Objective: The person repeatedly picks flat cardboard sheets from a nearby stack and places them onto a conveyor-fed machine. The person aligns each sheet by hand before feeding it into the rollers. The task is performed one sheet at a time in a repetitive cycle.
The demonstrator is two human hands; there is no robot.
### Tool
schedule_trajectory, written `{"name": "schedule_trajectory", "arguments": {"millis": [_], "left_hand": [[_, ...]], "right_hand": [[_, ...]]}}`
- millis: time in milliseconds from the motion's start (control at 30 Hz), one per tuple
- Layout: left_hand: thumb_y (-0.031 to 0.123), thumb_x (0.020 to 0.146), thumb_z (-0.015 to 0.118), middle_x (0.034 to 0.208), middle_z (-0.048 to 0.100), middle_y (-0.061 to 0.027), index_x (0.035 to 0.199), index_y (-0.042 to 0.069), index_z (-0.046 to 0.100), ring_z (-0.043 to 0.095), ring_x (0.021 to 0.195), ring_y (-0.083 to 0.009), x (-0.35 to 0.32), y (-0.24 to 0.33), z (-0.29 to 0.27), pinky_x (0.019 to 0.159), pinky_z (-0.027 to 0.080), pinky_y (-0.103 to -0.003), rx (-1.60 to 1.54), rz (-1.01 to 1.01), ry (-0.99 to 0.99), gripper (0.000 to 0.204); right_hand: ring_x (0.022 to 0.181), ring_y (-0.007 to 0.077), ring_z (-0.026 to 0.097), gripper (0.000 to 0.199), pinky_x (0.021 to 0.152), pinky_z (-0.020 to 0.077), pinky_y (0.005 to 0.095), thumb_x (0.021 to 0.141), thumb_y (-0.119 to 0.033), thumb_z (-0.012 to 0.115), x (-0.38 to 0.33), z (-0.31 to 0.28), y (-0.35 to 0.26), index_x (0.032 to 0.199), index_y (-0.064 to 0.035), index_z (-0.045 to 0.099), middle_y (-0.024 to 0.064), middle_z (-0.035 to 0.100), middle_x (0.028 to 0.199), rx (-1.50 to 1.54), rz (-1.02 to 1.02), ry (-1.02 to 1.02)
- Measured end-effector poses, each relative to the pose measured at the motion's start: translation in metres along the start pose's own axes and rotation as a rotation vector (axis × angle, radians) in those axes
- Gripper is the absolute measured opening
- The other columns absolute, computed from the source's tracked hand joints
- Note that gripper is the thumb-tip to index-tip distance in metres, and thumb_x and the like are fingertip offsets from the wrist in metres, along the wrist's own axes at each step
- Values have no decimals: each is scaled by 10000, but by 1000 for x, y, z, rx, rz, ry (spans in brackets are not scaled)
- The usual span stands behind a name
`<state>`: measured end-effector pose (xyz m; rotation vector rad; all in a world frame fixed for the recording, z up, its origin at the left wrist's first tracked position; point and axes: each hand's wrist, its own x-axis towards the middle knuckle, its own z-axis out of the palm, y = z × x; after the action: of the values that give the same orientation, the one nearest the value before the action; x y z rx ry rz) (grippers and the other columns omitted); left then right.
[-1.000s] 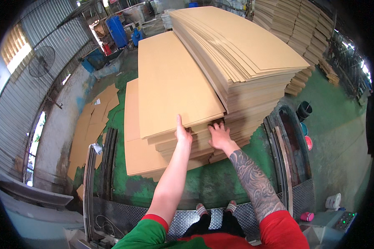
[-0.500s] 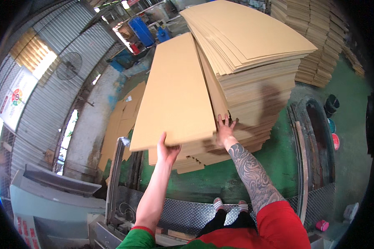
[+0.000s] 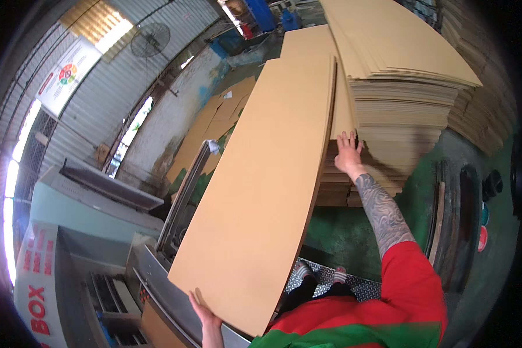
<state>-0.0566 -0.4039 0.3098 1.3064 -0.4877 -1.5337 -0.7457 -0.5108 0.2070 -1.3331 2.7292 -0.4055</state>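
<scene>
A large tan cardboard sheet [image 3: 249, 185] slants from the stack down toward my body. At its near left corner, my left hand [image 3: 205, 313] grips the edge, thumb in view and the other fingers mostly hidden beneath. My right hand [image 3: 349, 155] is just right of that sheet, fingers spread over the near edge of another sheet on the tall cardboard stack [image 3: 400, 110]. Fanned-out sheets [image 3: 400, 40] lie on top of this stack.
A grey machine [image 3: 69, 203] with a metal bed stands at the near left. Flattened cardboard [image 3: 206, 124] lies on the floor by the wall. More stacked cardboard [image 3: 481, 98] rises at the far right. Dark curved frames [image 3: 455, 226] lie right of the green floor.
My left hand has drawn the sheet off the stack, nearer and to the left over the machine's side. My right hand stays by the stack's near edge. The view has swung left.
</scene>
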Motion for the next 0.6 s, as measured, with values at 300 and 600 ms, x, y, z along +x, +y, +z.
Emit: {"name": "schedule_trajectory", "arguments": {"millis": [300,600], "left_hand": [[780,963,521,1640,435,-152,1641,105,349,469,1455,-368,-73,1,-196,1162,442,-509,-200,63,142,972],[782,931,595,1643,437,-148,1631,92,373,458,1475,-346,-24,-54,-252,1182,416,-552,-438,-141,-188,1008]], "right_hand": [[1494,325,406,818,1145,384,607,997,-666,568,-57,24,-32,1534,-60,456,143,405,1639,1212,417,-69],[1404,278,553,800,1129,484,530,1003,-594,644,-65,55,-84,1579,-66,473,111,561,1558,1595,254,-185]]}}
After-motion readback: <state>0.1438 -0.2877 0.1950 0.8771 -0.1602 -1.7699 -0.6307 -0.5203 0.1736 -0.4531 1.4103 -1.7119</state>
